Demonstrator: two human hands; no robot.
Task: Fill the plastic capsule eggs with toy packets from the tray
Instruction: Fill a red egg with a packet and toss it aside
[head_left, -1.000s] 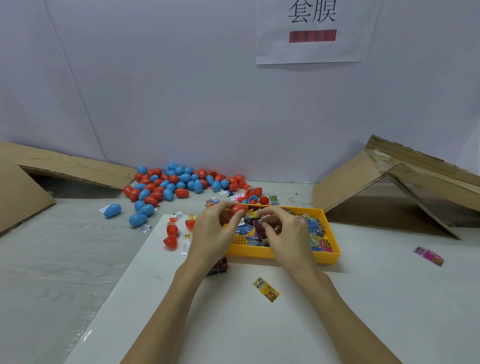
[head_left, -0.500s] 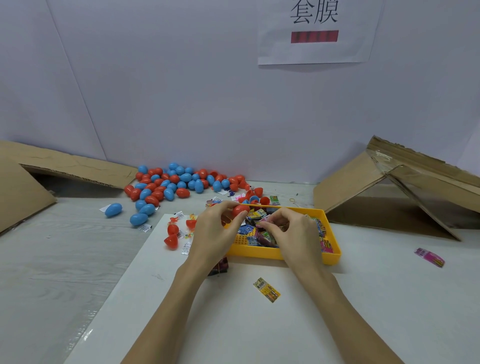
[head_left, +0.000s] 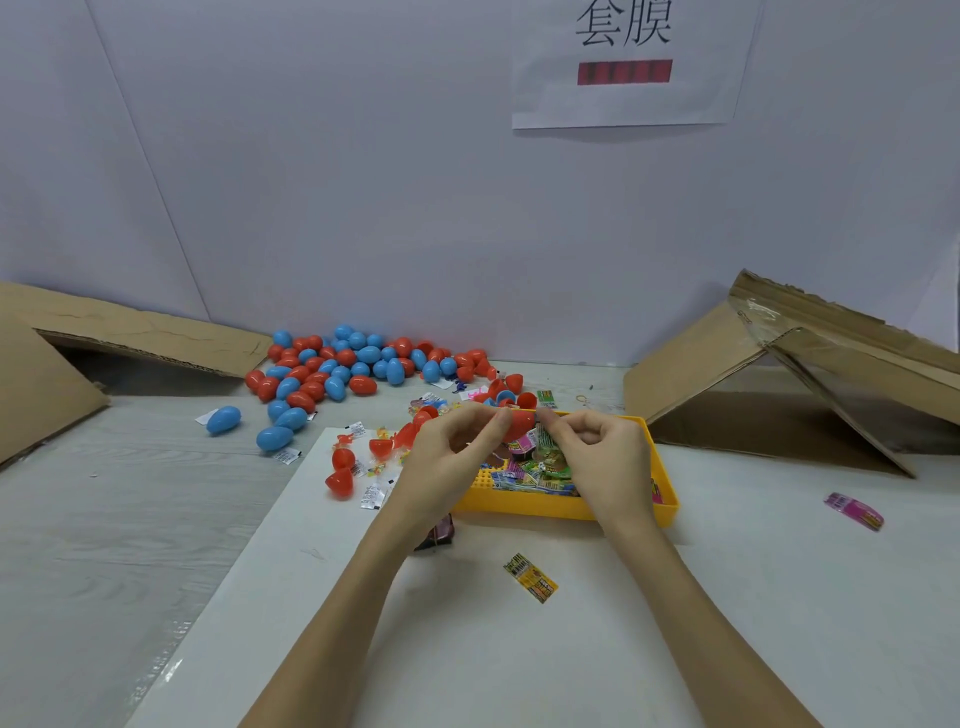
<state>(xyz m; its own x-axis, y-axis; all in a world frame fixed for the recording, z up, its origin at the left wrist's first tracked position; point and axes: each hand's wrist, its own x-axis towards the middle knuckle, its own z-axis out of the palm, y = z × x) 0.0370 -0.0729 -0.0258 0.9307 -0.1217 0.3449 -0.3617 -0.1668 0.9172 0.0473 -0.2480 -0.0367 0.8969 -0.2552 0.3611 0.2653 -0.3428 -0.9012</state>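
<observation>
A yellow tray (head_left: 561, 506) holds several colourful toy packets (head_left: 540, 465). Above its left part my left hand (head_left: 447, 462) grips a red capsule egg half (head_left: 519, 423) between thumb and fingers. My right hand (head_left: 605, 457) is right beside it, its thumb and forefinger pinching a packet at the egg half's edge; the pinched packet is mostly hidden by the fingers. A pile of closed blue and red capsule eggs (head_left: 353, 364) lies at the back left. Open red egg halves (head_left: 340, 480) and small white packets (head_left: 374, 493) lie left of the tray.
Flattened cardboard pieces lean at the left (head_left: 130, 332) and at the right (head_left: 789, 374). A loose yellow packet (head_left: 530, 577) lies on the white board in front of the tray. A pink packet (head_left: 854, 512) lies far right. A dark packet (head_left: 439, 532) sits under my left wrist.
My right hand has lifted out of the tray's packets and come up to the red egg half in my left hand. Both hands have risen slightly.
</observation>
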